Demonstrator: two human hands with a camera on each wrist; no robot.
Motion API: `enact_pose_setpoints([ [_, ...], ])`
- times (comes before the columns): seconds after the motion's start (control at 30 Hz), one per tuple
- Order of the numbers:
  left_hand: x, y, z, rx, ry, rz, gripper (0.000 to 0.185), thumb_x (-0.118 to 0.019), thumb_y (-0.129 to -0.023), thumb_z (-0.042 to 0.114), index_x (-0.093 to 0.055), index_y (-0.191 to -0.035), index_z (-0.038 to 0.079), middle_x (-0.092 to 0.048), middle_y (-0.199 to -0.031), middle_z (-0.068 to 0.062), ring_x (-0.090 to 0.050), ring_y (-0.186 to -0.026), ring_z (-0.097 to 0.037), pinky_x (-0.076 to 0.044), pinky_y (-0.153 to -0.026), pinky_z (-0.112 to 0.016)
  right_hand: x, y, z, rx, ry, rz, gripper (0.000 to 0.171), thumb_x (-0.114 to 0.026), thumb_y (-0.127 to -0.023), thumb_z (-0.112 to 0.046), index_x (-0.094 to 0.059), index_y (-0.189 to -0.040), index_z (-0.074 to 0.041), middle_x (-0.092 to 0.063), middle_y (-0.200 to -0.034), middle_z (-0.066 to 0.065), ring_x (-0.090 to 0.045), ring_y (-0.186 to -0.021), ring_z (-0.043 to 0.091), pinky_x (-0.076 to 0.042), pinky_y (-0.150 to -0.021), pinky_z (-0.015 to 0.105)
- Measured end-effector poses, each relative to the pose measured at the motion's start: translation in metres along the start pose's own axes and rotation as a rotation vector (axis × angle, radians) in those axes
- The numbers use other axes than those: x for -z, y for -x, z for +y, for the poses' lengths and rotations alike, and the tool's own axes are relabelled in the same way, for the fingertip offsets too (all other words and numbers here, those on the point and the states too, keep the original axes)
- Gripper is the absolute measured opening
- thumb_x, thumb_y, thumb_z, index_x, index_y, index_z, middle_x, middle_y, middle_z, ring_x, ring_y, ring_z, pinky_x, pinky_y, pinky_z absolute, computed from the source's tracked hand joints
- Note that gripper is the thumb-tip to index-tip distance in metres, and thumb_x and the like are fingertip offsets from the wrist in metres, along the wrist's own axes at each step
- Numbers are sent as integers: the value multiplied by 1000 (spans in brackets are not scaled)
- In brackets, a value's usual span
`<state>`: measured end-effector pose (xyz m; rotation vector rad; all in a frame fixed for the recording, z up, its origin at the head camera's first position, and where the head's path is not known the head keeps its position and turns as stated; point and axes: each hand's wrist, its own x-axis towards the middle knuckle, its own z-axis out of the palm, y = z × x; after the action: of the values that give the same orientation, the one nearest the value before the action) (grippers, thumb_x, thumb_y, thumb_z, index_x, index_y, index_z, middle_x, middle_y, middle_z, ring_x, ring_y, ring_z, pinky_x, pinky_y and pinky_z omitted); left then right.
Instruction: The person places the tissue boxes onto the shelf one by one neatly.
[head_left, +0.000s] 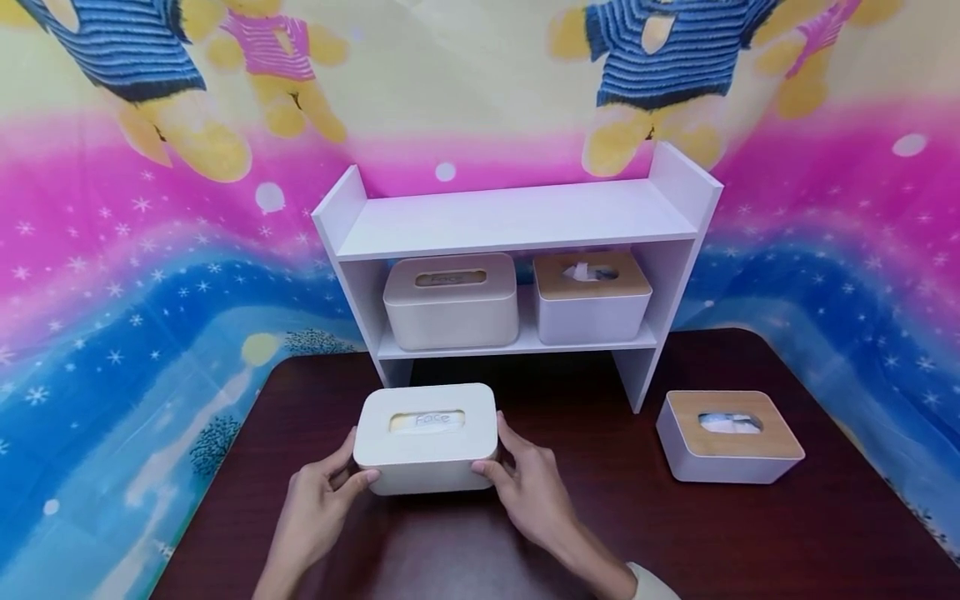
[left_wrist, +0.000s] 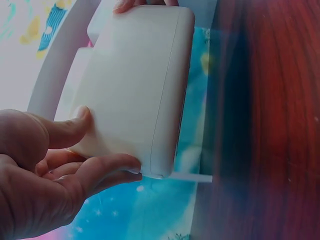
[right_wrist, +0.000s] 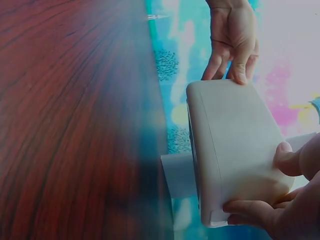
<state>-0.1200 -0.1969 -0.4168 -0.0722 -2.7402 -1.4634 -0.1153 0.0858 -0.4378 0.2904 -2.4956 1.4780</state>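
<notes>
From the head camera, we have both hands on a cream-white rounded plastic tissue box with an oval slot marked "Face" (head_left: 426, 437). Our left hand (head_left: 318, 498) clasps its left end, thumb on the front edge, and our right hand (head_left: 529, 490) clasps the right end the same way. The box sits low on the dark reddish-brown wooden bench (head_left: 750, 533), right between the hands; whether it rests there or is just lifted we cannot tell.

Beyond the hands stands a white two-tier shelf (head_left: 517, 218). Its lower tier carries a matching cream box with a "Face" slot (head_left: 451, 300) and, beside it, a white box with a wooden lid (head_left: 590, 296). Off past our right hand, well apart, lies a second white box with a wooden lid (head_left: 727, 436), low and flat on the bench.

As we judge it, two boxes are shelved and two remain on the bench, one of them in our grip.

The left wrist view shows what the head view hides: the box's smooth side wall with its lid seam, our left thumb (left_wrist: 65, 131) pressed flat on it, fingers curled under the corner.

The right wrist view gives the opposite face, right fingers (right_wrist: 250, 209) hooked around the near corner, with the left hand pinching the far end.
</notes>
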Motion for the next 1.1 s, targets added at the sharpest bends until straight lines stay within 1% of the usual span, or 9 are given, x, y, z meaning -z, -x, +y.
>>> enact_pose_setpoints([
  [0.1,-3,-1,5,-9,10,9,64,-77,-100,11,-50,-158,6,-48,-162,-18,-63,-130,-25,-61,-96,-34,7,3,0,11,4,17,75,-80,-96,-30,-50,-154,7,-54,-155,23,-70,-118,15,-61,-100,40],
  [0.2,-5,-2,10,-5,35,10,64,-78,-99,10,-52,-157,7,-50,-160,-18,-66,-123,-18,-62,-91,-28,14,4,-1,16,4,24,74,-79,-96,-28,-50,-154,7,-54,-156,23,-68,-123,20,-58,-103,47],
  [0.3,-6,-3,14,14,61,7,63,-78,-98,10,-53,-156,9,-52,-158,-17,-69,-115,-11,-62,-85,-23,21,4,-3,5,14,30,74,-80,-96,-27,-49,-156,4,-55,-156,21,-70,-86,0,-63,-94,38],
  [0.37,-7,-3,17,27,78,5,62,-78,-98,9,-54,-156,10,-53,-157,-17,-70,-113,-10,-63,-83,-22,25,4,-4,-4,23,32,75,-81,-95,-26,-49,-156,2,-60,-151,22,-51,-62,-9,-60,-83,27],
  [0.43,-8,-4,20,36,94,5,61,-78,-98,9,-55,-155,10,-54,-156,-18,-71,-115,-13,-64,-83,-24,28,3,-5,-18,21,27,75,-81,-95,-26,-49,-157,1,-74,-131,23,-28,-49,-9,-52,-67,20],
  [0.53,-10,-6,24,47,131,7,60,-77,-99,7,-55,-154,10,-56,-154,-20,-70,-120,-18,-64,-86,-28,33,3,-5,-33,23,17,76,-81,-94,-26,-48,-158,1,-68,-84,9,-23,-44,-9,-42,-52,18],
  [0.6,-11,-7,25,51,154,11,59,-77,-98,5,-56,-154,10,-58,-153,-21,-69,-120,-19,-64,-86,-28,37,2,-6,-48,29,10,77,-81,-94,-27,-48,-158,-1,-52,-72,-2,-24,-41,-8,-36,-45,20],
  [0.87,-10,-8,34,38,170,29,59,-78,-98,5,-58,-152,10,-62,-149,-20,-72,-116,-15,-65,-83,-26,48,-3,-12,-61,62,4,76,-81,-94,-29,-49,-159,-7,-48,-69,-6,-27,-41,-4,-35,-44,21],
  [1.1,-4,-12,45,28,219,26,60,-79,-96,5,-58,-152,11,-62,-150,-18,-71,-119,-17,-64,-87,-28,59,-9,-21,-41,73,6,75,-83,-94,-29,-50,-159,-9,-69,-84,8,-30,-41,-3,-37,-43,23],
])
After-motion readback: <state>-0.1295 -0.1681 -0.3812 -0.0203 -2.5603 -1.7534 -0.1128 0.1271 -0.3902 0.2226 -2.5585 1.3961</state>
